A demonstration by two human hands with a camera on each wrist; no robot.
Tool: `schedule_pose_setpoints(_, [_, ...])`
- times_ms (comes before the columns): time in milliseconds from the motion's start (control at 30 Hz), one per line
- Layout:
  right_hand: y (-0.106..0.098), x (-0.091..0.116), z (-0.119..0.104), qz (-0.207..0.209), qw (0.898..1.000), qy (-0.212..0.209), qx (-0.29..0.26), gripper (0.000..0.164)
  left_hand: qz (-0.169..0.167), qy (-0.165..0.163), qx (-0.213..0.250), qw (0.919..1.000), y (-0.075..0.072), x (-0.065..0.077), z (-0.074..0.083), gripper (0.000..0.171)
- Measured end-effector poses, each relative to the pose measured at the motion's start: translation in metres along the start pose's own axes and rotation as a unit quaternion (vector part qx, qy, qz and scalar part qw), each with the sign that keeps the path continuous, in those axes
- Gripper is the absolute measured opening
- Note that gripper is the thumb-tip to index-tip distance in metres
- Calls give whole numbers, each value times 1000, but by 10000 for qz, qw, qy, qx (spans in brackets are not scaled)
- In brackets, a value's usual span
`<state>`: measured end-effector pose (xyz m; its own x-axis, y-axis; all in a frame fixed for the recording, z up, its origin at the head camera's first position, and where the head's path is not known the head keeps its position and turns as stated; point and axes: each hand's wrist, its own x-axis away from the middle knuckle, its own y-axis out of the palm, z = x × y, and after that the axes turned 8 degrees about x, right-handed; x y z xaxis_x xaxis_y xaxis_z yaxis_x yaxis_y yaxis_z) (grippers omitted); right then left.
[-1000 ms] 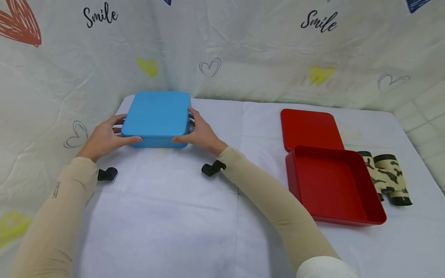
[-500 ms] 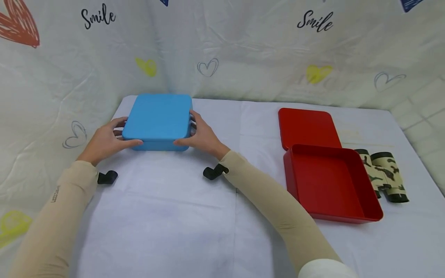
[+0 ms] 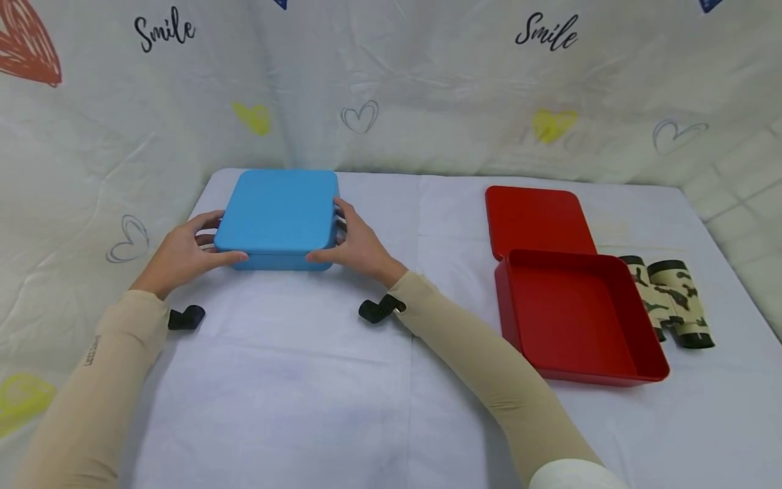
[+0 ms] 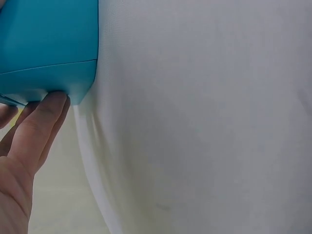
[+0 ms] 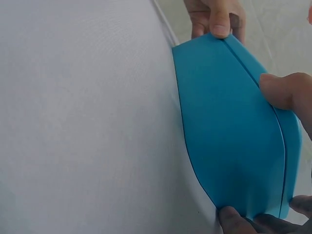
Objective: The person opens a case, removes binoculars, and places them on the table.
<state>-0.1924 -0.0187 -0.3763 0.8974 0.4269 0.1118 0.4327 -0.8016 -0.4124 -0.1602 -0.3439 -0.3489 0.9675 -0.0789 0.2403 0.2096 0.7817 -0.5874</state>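
1. Pale backdrop sheet (image 3: 427, 75) hung behind, printed with hearts and, 2 times, with the word "Smile."
2. Below it, a table (image 3: 305, 380) spread with creased white cloth.
3. At the far left corner of the table, between 2 bare hands: a blue box (image 3: 277, 210), flat on the cloth, with a thin seam below its top.
4. On the left side of the box, a left hand (image 3: 177, 258), grasping it, thumb at the front corner and fingers against the side wall.
5. On the opposite side, a right hand (image 3: 362, 248), also grasping the box, thumb at the front and fingers along the right wall.
6. Above the wrists, beige sleeves (image 3: 495, 360).
7. Well apart, on the right side of the table: a red box (image 3: 510, 309), open at the top.
8. Just behind it, partly hidden, a flat red lid (image 3: 540, 221).
9. Just beside it, to the right, camouflage-patterned binoculars (image 3: 681, 295), partly hidden by the red box.
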Motion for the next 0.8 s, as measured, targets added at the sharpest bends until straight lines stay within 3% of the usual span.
schedule_pose_setpoints(800, [-3, 24, 3, 33, 10000, 1, 41, 118, -178, 134, 133, 9997, 8, 14, 1, 106])
